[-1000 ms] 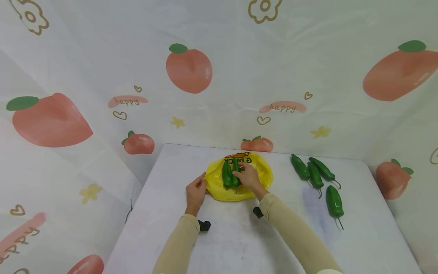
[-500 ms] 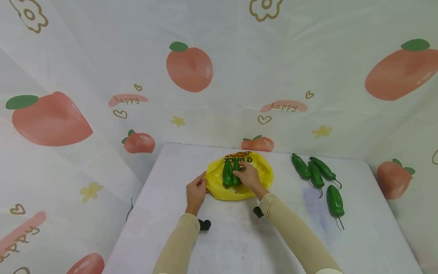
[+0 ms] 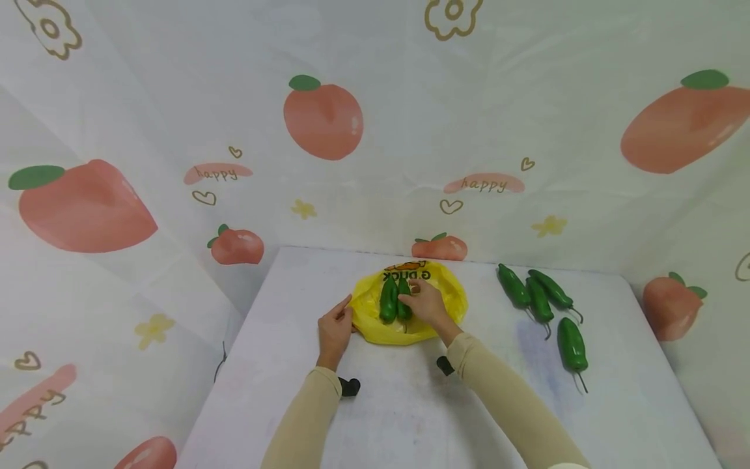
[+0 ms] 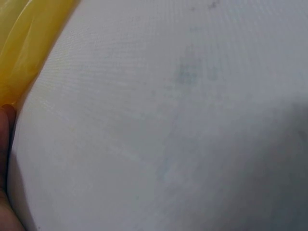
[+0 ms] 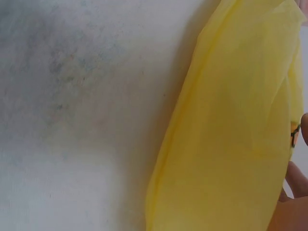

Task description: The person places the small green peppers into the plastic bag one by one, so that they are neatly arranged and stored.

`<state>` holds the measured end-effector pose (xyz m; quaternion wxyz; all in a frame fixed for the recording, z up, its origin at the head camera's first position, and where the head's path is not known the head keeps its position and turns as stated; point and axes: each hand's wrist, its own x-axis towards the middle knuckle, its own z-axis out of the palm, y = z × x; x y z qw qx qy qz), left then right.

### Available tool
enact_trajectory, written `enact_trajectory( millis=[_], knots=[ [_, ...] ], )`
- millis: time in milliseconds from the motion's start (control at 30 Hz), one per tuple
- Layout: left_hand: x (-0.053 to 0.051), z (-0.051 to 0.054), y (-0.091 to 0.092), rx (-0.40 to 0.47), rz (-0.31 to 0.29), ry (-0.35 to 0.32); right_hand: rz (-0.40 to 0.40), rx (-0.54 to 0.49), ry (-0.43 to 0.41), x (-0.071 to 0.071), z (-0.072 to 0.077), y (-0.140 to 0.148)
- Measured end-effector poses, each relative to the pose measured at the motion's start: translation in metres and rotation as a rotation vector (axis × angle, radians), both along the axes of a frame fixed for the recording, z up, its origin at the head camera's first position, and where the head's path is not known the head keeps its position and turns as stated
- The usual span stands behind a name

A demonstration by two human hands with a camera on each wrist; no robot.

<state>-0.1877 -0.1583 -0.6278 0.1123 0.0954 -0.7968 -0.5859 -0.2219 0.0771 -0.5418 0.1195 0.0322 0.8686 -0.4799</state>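
A yellow plastic bag (image 3: pixel 375 333) lies spread open on the table, with dark lettering and an orange print at its far side. Two green chili peppers are side by side inside it: a left pepper (image 3: pixel 388 301) and a right pepper (image 3: pixel 403 306). My right hand (image 3: pixel 426 301) reaches over the near rim and grips the right pepper between thumb and fingers. At the bag's left edge, my left hand (image 3: pixel 335 331) pinches the plastic rim. Bag plastic (image 5: pixel 226 134) fills much of the right wrist view and hides the peppers there.
On the right of the white table (image 3: pixel 398 417), three green chili peppers (image 3: pixel 539 299) lie clustered near the back. A single chili pepper (image 3: pixel 571 345) lies nearer. A printed white cloth (image 3: pixel 375 130) hangs behind the table. Black wrist pieces (image 3: pixel 350 387) show under the sleeves.
The right pepper has shifted slightly toward me in the right hand, exposing more of the bag's lettering. The left hand and the peppers on the table keep their places.
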Motion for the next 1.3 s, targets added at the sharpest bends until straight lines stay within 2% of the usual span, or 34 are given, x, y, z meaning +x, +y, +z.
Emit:
enact_trajectory(
  millis=[200,367,567,700,833,1033,1300],
  knots=[
    [0.002,0.000,0.002,0.013,0.009,-0.006,0.049,0.046,0.064,0.005,0.005,0.002],
    [0.001,-0.001,0.003,0.004,0.025,-0.009,0.134,0.132,0.128,0.007,0.006,0.004],
    [0.003,0.002,0.002,0.013,0.019,-0.014,0.238,0.289,0.205,0.010,0.006,0.006],
    [0.004,0.002,0.002,0.008,0.014,-0.017,0.288,0.455,0.300,0.010,0.005,0.008],
    [0.004,0.002,0.002,0.007,0.012,-0.022,0.308,0.597,0.369,0.010,0.005,0.011],
    [0.003,0.003,0.002,0.016,0.010,-0.021,0.309,0.728,0.431,0.012,0.007,0.019],
    [0.002,0.001,0.002,-0.031,0.011,0.054,0.303,0.772,0.394,0.012,0.012,0.028]
  ],
)
